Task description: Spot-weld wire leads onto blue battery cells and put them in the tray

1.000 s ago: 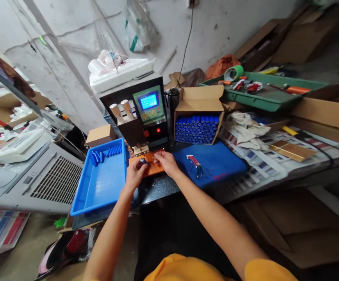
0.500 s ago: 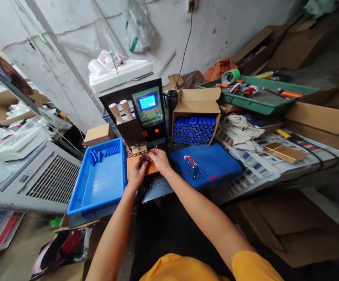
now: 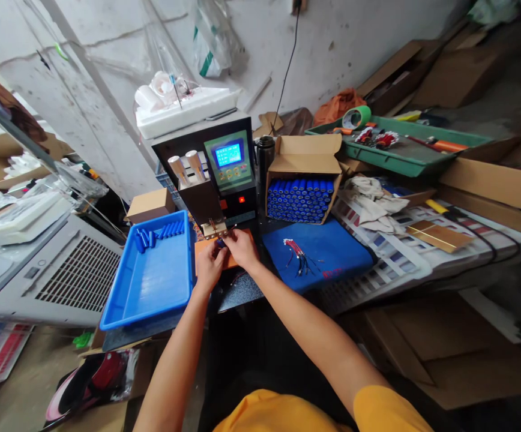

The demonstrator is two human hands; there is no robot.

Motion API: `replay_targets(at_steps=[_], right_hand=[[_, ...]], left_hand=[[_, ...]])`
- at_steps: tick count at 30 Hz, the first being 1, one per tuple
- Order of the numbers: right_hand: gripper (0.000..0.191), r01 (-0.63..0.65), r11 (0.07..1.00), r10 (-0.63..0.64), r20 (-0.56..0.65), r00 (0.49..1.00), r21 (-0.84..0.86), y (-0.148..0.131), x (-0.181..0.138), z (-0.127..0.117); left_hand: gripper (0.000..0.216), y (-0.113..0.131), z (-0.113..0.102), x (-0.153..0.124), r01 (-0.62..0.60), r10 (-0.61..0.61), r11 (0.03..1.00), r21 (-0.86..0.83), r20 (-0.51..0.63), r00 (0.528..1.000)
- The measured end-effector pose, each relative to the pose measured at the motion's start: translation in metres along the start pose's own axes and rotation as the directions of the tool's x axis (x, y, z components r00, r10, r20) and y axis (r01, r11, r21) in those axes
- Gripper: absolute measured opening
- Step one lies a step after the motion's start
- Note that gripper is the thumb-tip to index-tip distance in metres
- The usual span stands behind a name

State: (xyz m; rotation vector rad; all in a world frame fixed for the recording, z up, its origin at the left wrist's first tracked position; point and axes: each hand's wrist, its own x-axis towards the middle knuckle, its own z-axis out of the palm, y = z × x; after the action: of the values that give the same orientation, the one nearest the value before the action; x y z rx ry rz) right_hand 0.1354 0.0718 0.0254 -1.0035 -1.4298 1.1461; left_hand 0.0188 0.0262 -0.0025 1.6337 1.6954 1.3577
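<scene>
At the front of the black machine (image 3: 248, 207), whose small screen is lit, two hands come together over an orange block (image 3: 201, 247). The left hand (image 3: 209, 264) has its thumb and fingers closed on a blue cylinder (image 3: 219, 243), mostly hidden, near the machine's metal tips (image 3: 214, 228). The right hand (image 3: 241, 248) has its fingers bent in close beside that cylinder; I cannot tell whether they grip anything. Left of the block, a blue tray (image 3: 152, 294) holds several more blue cylinders (image 3: 170, 230) towards its back. To the right, red and black wires (image 3: 300, 255) lie on a blue mat (image 3: 344, 249), and an open cardboard box (image 3: 308, 163) behind it is packed with stacked cylinders (image 3: 299, 201).
</scene>
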Motion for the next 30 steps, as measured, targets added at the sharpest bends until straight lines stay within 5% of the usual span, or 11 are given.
replay_targets(at_steps=[20, 30], right_hand=[[0.015, 0.011, 1.0, -0.011, 0.012, 1.0, -0.015, 0.006, 0.0, 0.001], [0.021, 0.089, 0.981, -0.068, 0.125, 0.99, -0.171, 0.006, -0.008, -0.023]], left_hand=[[0.018, 0.004, -0.002, -0.002, -0.008, 0.008, 0.991, 0.131, 0.003, 1.0], [0.024, -0.004, -0.001, -0.001, -0.022, 0.022, 0.997, 0.079, -0.005, 1.0]])
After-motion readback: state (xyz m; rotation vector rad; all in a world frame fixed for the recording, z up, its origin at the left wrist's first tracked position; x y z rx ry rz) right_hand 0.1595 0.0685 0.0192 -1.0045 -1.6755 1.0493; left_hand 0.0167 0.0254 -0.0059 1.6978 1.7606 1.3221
